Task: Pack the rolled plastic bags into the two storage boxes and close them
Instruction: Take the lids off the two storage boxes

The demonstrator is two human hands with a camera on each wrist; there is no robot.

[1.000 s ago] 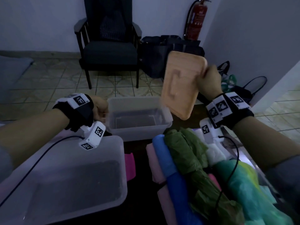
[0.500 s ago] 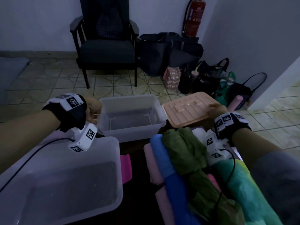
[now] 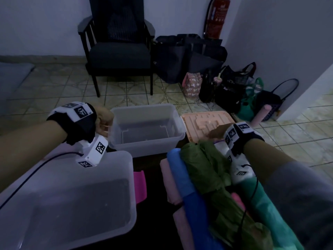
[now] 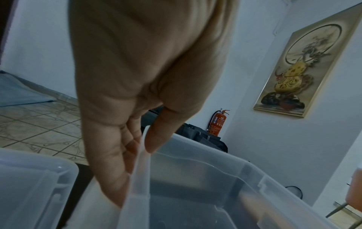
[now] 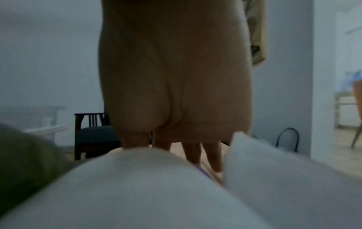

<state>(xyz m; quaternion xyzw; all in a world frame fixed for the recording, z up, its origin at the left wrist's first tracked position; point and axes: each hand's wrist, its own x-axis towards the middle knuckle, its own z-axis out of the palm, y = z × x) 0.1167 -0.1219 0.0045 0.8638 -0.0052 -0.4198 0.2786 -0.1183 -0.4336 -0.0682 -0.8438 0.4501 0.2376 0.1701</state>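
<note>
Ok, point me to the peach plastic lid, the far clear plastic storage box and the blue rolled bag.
Peach plastic lid [image 3: 207,121]: head view, its ribbed top.
Far clear plastic storage box [image 3: 144,147]: head view, its near wall.
Blue rolled bag [image 3: 191,192]: head view, mid-length of the roll.

The head view looks forward and down over both forearms, with the far box [image 3: 146,129] at frame centre. The left wrist view sits very near that box's rim [image 4: 195,148], sharing the fire extinguisher [image 3: 217,17] [image 4: 217,124]. The right wrist view faces the chair [image 5: 94,134] [image 3: 119,51], blurred rolls filling its lower half.
</note>
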